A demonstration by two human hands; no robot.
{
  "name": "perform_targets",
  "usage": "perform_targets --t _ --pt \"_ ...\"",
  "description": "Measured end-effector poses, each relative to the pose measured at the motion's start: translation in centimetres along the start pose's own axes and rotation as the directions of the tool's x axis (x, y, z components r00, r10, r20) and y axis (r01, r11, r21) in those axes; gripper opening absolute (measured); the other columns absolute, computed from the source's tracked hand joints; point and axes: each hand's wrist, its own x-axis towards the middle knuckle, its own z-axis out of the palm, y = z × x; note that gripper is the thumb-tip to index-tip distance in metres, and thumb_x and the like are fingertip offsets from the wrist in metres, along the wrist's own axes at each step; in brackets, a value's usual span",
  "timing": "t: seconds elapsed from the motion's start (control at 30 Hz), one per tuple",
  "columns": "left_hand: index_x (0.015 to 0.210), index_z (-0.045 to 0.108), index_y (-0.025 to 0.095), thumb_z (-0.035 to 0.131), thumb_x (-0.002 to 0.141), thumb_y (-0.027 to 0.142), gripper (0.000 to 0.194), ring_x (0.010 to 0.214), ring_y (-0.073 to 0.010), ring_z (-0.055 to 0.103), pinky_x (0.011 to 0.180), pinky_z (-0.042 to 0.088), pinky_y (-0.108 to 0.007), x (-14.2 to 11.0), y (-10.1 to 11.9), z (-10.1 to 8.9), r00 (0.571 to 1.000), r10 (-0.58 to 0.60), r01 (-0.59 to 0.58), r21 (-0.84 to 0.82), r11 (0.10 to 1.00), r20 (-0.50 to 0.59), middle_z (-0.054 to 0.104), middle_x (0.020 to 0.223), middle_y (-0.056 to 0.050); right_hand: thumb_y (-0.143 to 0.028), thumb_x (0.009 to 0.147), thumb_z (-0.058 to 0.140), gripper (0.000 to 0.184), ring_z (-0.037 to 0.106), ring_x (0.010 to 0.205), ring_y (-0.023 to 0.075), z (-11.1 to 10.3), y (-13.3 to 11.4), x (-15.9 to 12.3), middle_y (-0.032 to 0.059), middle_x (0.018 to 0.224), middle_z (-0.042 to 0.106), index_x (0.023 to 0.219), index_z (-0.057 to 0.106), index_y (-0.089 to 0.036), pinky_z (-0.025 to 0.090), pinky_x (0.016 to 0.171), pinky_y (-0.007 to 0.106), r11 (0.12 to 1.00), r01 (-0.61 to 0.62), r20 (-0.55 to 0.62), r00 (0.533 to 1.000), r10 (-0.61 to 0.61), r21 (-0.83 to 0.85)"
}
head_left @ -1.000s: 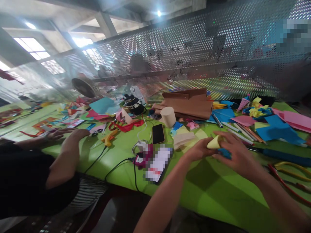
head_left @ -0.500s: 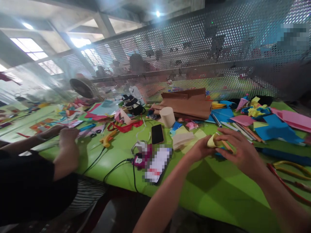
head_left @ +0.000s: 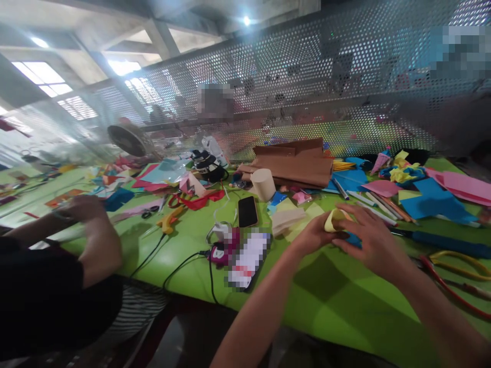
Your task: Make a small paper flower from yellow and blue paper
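Note:
A curled piece of yellow paper [head_left: 331, 221] is held above the green table [head_left: 326, 301]. My left hand [head_left: 311, 236] grips its left side, closed, with the thumb and fingers pinching it. On the other side my right hand [head_left: 370, 239] curves its fingers around the paper's right edge; its fingertips partly hide it. A bit of blue paper [head_left: 353, 239] shows below, between my right fingers; whether it is held or lies on the table I cannot tell. Pale yellow and cream sheets [head_left: 288, 221] lie just behind my left hand.
Right of my hands lie a blue-handled tool [head_left: 452, 244] and red-and-yellow-handled pliers [head_left: 460, 260]. Left are a lit phone [head_left: 249, 260], a black phone [head_left: 247, 212], a purple power strip [head_left: 220, 254] with cords and a yellow glue gun [head_left: 171, 221]. A co-worker's hand [head_left: 87, 208] works far left.
My right hand has shifted slightly left and closer round the yellow paper, whose rolled opening has turned more upright. The co-worker's hands moved left, and blue paper shows beside them.

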Motion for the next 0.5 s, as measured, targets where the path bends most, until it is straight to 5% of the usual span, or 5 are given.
perform_targets --t 0.23,0.33,0.4,0.5 --pt "0.105 0.068 0.015 0.097 0.056 0.043 0.064 0.084 -0.0167 0.064 0.083 0.052 -0.032 0.2 -0.1 -0.1 1.0 0.021 -0.021 0.009 1.0 0.015 0.069 0.092 -0.004 -0.036 0.093 0.065 0.024 0.057 0.133 0.0388 0.0 0.0 0.0 0.0093 0.151 0.058 0.115 0.072 -0.027 0.048 0.108 0.062 1.0 -0.022 -0.01 1.0 0.022 0.0" --pt "0.098 0.068 0.014 0.095 0.059 0.046 0.056 0.079 -0.015 0.06 0.079 0.05 -0.031 0.2 1.1 -0.9 0.992 0.056 -0.049 0.061 0.997 -0.111 0.066 0.086 -0.002 -0.038 0.096 0.063 0.029 0.057 0.134 0.0363 -0.7 0.3 0.2 0.0086 0.148 0.06 0.123 0.07 -0.032 0.05 0.108 0.059 0.981 -0.058 -0.169 0.982 0.09 0.186" --pt "0.09 0.068 0.014 0.093 0.063 0.046 0.048 0.075 -0.0129 0.057 0.074 0.047 -0.028 0.0 2.5 -2.1 0.942 0.131 -0.084 0.16 0.983 -0.31 0.064 0.082 -0.001 -0.037 0.098 0.06 0.029 0.061 0.129 0.0333 -0.8 0.9 0.8 0.0084 0.139 0.065 0.126 0.068 -0.033 0.056 0.1 0.052 0.943 -0.115 -0.249 0.948 0.198 0.312" --pt "0.087 0.069 0.015 0.086 0.072 0.048 0.04 0.07 -0.0113 0.055 0.069 0.044 -0.025 -0.5 4.5 -4.1 0.805 0.235 -0.142 0.208 0.968 -0.545 0.063 0.076 0.0 -0.038 0.097 0.061 0.025 0.07 0.108 0.033 0.9 2.0 2.7 0.0087 0.116 0.075 0.117 0.072 -0.029 0.059 0.09 0.054 0.951 -0.168 -0.142 0.967 0.21 0.261"
